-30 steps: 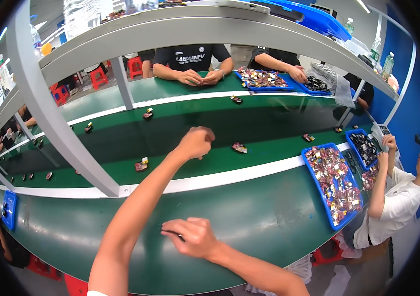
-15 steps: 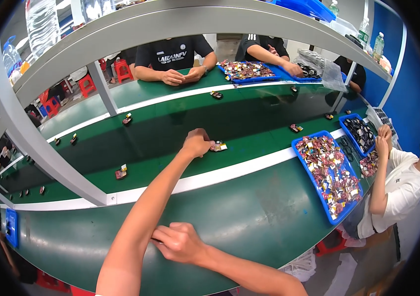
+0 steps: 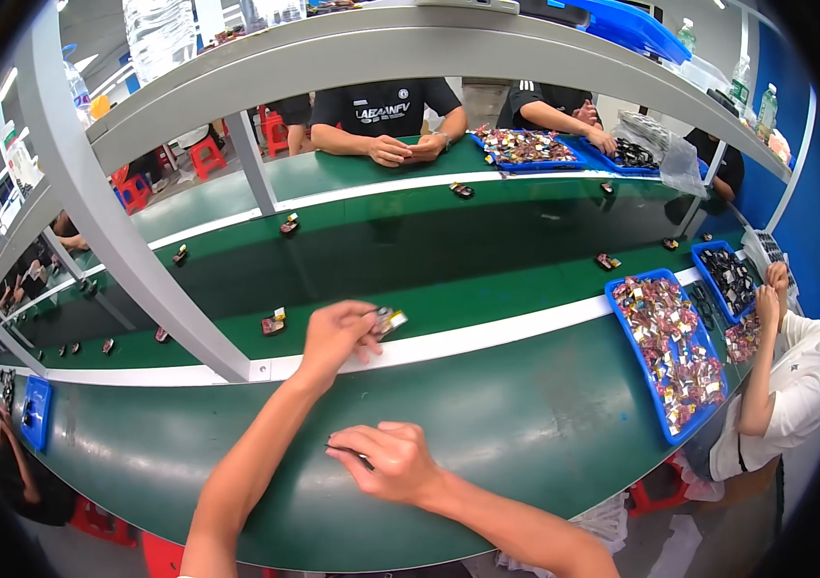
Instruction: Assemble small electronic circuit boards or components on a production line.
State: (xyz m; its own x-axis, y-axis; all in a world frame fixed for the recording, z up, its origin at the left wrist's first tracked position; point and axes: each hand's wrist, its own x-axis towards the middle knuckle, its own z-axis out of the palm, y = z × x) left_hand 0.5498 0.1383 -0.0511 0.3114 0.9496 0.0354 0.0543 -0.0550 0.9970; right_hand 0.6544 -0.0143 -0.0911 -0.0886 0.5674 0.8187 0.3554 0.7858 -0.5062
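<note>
My left hand [image 3: 338, 334] is closed on a small electronic part [image 3: 389, 321] with a dark body and a yellow-and-white tag. It hovers over the white strip along the near edge of the green conveyor belt [image 3: 487, 301]. Closer to me, my right hand [image 3: 396, 462] is above the green worktop [image 3: 497, 414], thumb and fingers pinched together. A thin dark item [image 3: 364, 460] shows between them; its kind cannot be made out. Similar small tagged parts lie spaced along the belt, one [image 3: 273, 323] left of my left hand and another [image 3: 608, 261] farther right.
A blue tray [image 3: 665, 433] heaped with tagged parts stands at right, beside another blue tray [image 3: 726, 279] of black pieces. A co-worker in white [image 3: 791, 385] sits there. More people and trays line the far side. A grey post [image 3: 131, 193] and overhead beam [image 3: 352, 58] frame the belt.
My left hand has picked up the part from the belt and drawn it back toward me. My right hand now stands apart from the left forearm. The view has shifted slightly.
</note>
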